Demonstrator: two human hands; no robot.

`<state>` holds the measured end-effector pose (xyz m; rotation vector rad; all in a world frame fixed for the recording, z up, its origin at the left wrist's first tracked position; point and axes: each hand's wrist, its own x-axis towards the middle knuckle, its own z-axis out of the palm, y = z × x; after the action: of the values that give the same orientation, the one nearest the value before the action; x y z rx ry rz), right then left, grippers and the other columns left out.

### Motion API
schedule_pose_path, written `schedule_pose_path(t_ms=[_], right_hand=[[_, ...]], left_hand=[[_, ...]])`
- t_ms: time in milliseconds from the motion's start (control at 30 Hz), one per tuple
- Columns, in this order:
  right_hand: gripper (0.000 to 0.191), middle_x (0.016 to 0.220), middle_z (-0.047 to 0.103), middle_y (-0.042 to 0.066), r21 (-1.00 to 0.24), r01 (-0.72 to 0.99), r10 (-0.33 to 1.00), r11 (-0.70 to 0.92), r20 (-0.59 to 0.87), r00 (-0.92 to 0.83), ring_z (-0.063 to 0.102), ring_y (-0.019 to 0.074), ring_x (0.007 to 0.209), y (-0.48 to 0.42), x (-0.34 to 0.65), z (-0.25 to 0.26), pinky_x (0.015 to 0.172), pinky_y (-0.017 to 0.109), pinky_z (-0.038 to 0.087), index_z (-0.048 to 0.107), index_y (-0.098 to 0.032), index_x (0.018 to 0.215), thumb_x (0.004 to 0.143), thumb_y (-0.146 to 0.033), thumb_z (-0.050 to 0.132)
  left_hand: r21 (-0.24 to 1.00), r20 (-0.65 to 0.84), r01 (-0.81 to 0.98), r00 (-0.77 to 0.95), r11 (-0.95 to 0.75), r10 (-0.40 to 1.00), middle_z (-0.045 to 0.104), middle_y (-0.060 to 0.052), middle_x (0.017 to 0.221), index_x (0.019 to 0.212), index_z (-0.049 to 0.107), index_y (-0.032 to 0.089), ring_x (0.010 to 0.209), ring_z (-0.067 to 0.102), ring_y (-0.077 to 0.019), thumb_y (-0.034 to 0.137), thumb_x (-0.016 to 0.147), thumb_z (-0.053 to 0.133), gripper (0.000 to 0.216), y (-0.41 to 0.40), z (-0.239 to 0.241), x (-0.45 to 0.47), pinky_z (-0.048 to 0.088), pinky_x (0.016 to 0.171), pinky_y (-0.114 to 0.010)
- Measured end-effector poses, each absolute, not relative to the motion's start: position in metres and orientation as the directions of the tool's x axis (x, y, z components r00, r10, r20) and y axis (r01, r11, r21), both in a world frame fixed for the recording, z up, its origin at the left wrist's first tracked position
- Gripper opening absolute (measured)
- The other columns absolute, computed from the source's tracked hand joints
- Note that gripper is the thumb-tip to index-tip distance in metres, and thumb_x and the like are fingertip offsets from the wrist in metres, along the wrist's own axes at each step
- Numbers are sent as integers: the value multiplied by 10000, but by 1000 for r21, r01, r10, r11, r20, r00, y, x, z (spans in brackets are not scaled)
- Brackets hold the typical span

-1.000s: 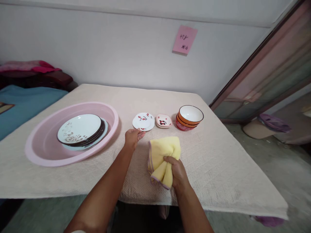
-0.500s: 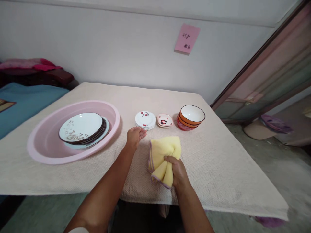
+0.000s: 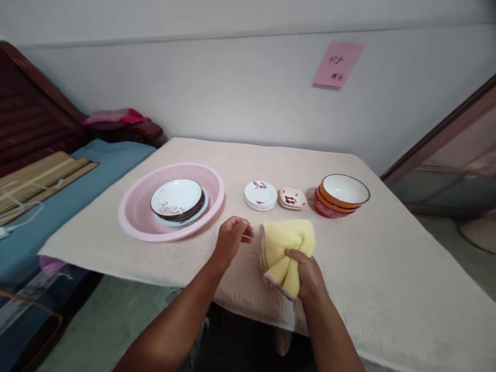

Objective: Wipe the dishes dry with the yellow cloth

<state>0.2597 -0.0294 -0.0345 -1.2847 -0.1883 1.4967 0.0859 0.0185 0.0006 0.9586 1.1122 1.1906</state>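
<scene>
A yellow cloth (image 3: pixel 289 240) with purple edging is bunched in my right hand (image 3: pixel 310 274), thumb on top of its folds. To the left of the cloth, my left hand (image 3: pixel 231 235) hovers over the table with loosely curled fingers and nothing in them. Just beyond it sits a stack of small white plates (image 3: pixel 260 194) with red flowers. Small pink square dishes (image 3: pixel 293 197) with a cartoon print lie beside that stack. Farther right, orange bowls with white insides (image 3: pixel 344 190) are stacked up.
On the left of the cloth-covered table (image 3: pixel 240 160) stands a pink basin (image 3: pixel 132 212) holding larger stacked plates (image 3: pixel 178 196). A pink paper note (image 3: pixel 338 64) is stuck on the wall. Beyond the table's left side is a blue-covered seat (image 3: pixel 112 155) with a bamboo mat (image 3: pixel 46 175).
My left hand has drawn back from the small plates, its fingers curling more. The view has turned left, so everything appears farther right. My right hand still grips the cloth.
</scene>
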Motion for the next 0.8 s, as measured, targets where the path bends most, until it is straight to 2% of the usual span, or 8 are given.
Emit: schedule_pose_path(t_ms=[133,233,333,433,567,633,800], right_hand=[[314,601,665,39,-700,-589,775,-404,-604,186,607,219,502,-28,251,-34,500,351,510,625,-149,816,506,-150,671],[311,621,677,44,-703,-591,786,-396,-593,178,626,236,529,-27,246,-31,512,365,519,628,-155,814,506,-141,666],[307,645,686,33,-712,-608,804,-351,-562,194,636,236,544,-26,241,-27,534,373,530,628,-169,812,509,-129,656],[315,647,688,22,-712,-625,815,-320,-543,201,634,230,541,-25,234,-22,529,364,533,625,-177,814,505,-124,655],[345,654,690,38,-708,-624,832,-332,-531,160,632,242,538,-27,224,-13,519,375,532,622,-163,830,489,-141,675],[356,663,692,41,-709,-627,840,-322,-520,156,632,246,538,-29,220,-9,517,379,530,620,-161,837,485,-144,675],[317,627,677,15,-723,-624,851,-297,-497,171,615,226,514,-33,213,1,512,364,517,615,-172,799,488,-135,659]], left_hand=[[995,-49,-86,37,52,998,585,-20,590,656,549,167,510,558,-109,388,790,572,260,-15,30,41,467,512,-222],[999,20,48,-52,-18,998,590,-16,574,665,557,174,496,545,-110,403,753,617,253,-24,54,-5,449,501,-214],[966,81,256,-163,-37,983,602,-20,597,692,555,177,489,541,-121,402,758,592,237,-15,70,-55,446,491,-229],[857,87,513,-223,41,971,599,-11,570,727,553,184,517,574,-150,351,772,553,174,5,78,-99,434,502,-237],[597,136,785,-306,168,942,609,-3,547,708,554,193,506,567,-160,307,741,587,123,34,82,-139,379,527,-244],[533,95,809,-350,249,932,598,-5,510,662,534,195,498,566,-171,299,727,613,146,46,82,-150,369,549,-255],[540,-57,754,-411,374,910,502,-25,349,549,501,192,389,545,-228,331,663,698,267,71,75,-163,390,543,-306]])
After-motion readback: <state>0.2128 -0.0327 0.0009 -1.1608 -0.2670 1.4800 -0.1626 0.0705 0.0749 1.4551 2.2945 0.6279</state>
